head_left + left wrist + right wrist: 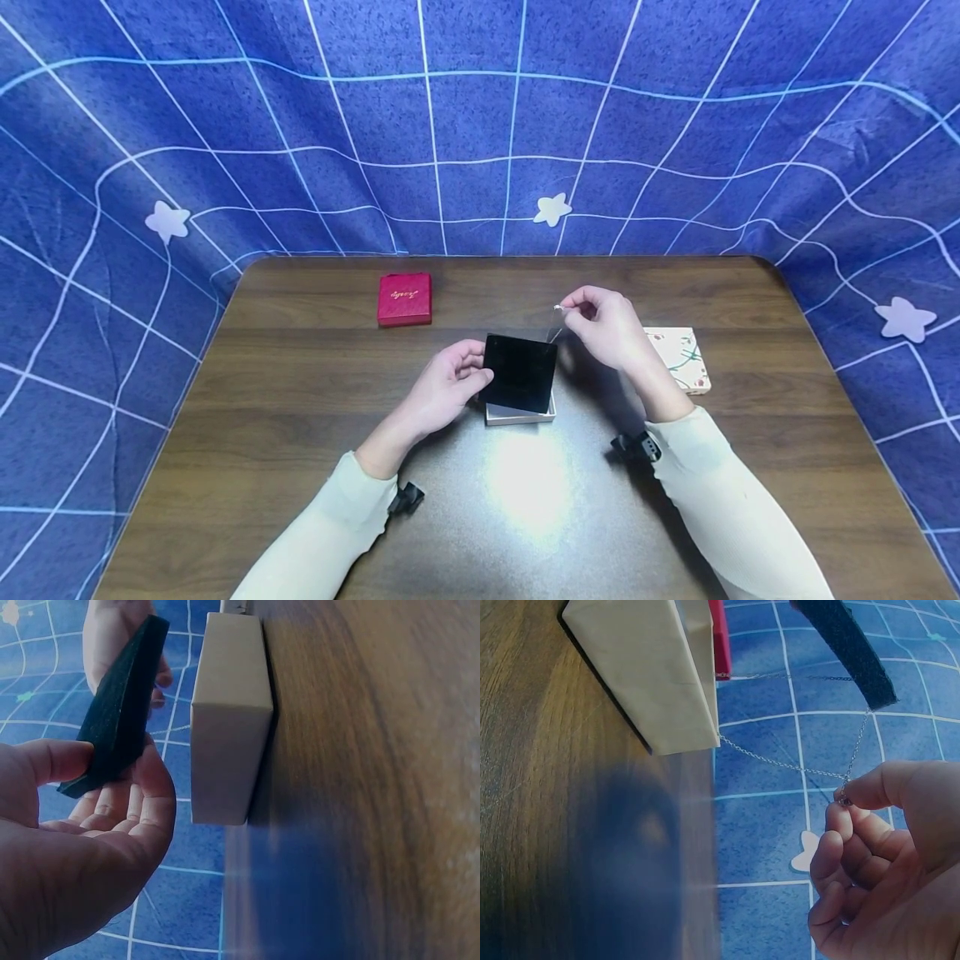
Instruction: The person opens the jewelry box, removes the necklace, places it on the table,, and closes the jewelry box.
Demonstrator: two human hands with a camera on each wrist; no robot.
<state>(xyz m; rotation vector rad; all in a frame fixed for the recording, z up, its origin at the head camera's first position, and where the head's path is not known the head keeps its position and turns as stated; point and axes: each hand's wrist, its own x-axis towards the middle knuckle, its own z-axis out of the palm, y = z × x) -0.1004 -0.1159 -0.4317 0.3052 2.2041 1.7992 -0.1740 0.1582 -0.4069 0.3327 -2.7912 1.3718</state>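
Note:
Between thumb and fingers my left hand (pixel 444 387) holds a thick black square pad (pixel 520 373) by its left edge. The pad is tilted above an open pale box (pixel 521 418), hiding most of the box's inside. My right hand (pixel 609 329), to the right and farther back, pinches a thin silver chain (pixel 780 763) at one end between thumb and fingertips. In the right wrist view one stretch of chain runs from the fingertips up to the pad's edge, another across to the rim of the box.
A red box (pixel 405 300) with gold lettering sits at the back left of the wooden table (pixel 300 375). Partly behind my right forearm lies a floral-patterned cream lid (pixel 686 358). A blue curtain with white lines (pixel 480 125) hangs behind the table.

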